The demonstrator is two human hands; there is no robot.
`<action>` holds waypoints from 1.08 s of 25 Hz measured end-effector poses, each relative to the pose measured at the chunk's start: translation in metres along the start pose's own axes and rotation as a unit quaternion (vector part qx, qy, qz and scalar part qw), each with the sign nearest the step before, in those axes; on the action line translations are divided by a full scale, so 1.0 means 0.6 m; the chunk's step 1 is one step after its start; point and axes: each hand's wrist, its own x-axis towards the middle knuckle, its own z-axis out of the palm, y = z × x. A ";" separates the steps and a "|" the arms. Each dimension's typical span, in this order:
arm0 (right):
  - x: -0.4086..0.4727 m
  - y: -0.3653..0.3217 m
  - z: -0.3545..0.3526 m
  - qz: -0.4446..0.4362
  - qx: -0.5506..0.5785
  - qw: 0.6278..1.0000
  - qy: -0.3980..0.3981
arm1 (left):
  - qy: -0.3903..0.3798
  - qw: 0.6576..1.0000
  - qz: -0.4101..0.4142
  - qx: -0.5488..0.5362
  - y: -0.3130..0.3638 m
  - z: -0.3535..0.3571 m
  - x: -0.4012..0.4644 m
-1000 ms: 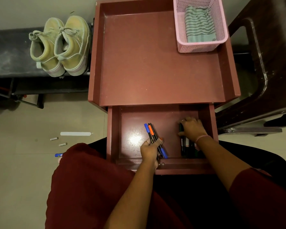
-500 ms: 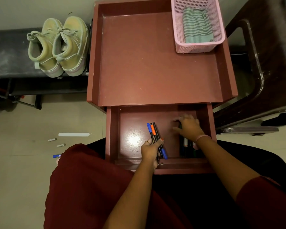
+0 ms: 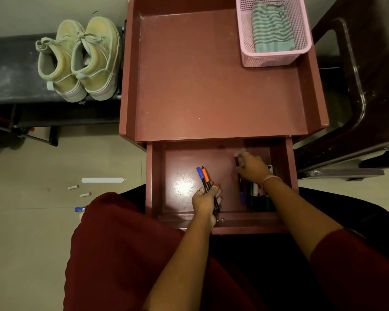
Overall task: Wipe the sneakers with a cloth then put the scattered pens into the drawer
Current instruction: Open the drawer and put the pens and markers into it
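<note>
Beige tile floor, red cabinet on it with drawer pulled open toward the person. Left hand grips a bundle of pens over the drawer's front edge, blue and orange caps pointing away. Right hand pinches one blue-tipped pen beside pens already lying in the drawer's right corner. Further back: cloth in pink basket on cabinet top; sneakers on dark bench, left.
</note>
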 end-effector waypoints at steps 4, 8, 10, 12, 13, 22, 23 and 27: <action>0.004 0.016 0.003 -0.005 -0.182 0.983 -0.020 | -0.011 1.000 0.001 0.017 0.000 0.004 -0.003; -0.003 0.024 0.002 -0.024 -0.304 0.952 0.008 | -0.021 0.999 -0.008 0.026 -0.002 0.004 0.002; -0.007 0.030 0.000 -0.031 -0.341 0.940 0.002 | -0.031 0.999 -0.011 0.027 -0.002 0.005 0.003; -0.009 0.033 -0.006 -0.030 -0.350 0.936 -0.015 | -0.049 0.998 -0.017 0.029 0.000 0.007 0.000; -0.010 0.032 -0.009 -0.028 -0.354 0.935 -0.027 | -0.057 0.998 -0.021 0.035 0.000 0.008 -0.001; -0.024 -0.026 -0.005 -0.019 0.266 0.958 -0.109 | -0.111 0.990 -0.019 0.086 0.002 0.010 -0.006; -0.021 -0.027 -0.001 -0.016 0.275 0.955 -0.113 | -0.115 0.989 -0.019 0.085 0.002 0.010 -0.006; 0.000 -0.027 0.010 0.017 0.265 0.963 -0.042 | -0.068 0.991 0.002 0.112 -0.004 0.009 0.001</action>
